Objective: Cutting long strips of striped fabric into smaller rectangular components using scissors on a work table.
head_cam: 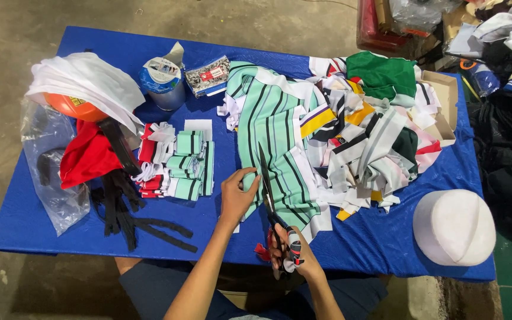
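Observation:
A long mint-green fabric piece with black and white stripes (271, 127) lies across the middle of the blue table (386, 237). My left hand (236, 194) grips its near left edge. My right hand (294, 252) holds large scissors (268, 184) by taped handles, blades pointing away along the fabric beside my left hand. Left of my hands sit stacks of small cut striped pieces (179, 163), green and red.
A heap of mixed fabric scraps (368, 124) fills the right half. A white round cap (454, 226) sits near right. Black straps (131, 216), red cloth, a plastic bag, white cloth over an orange ball, and a tape roll (162, 80) crowd the left.

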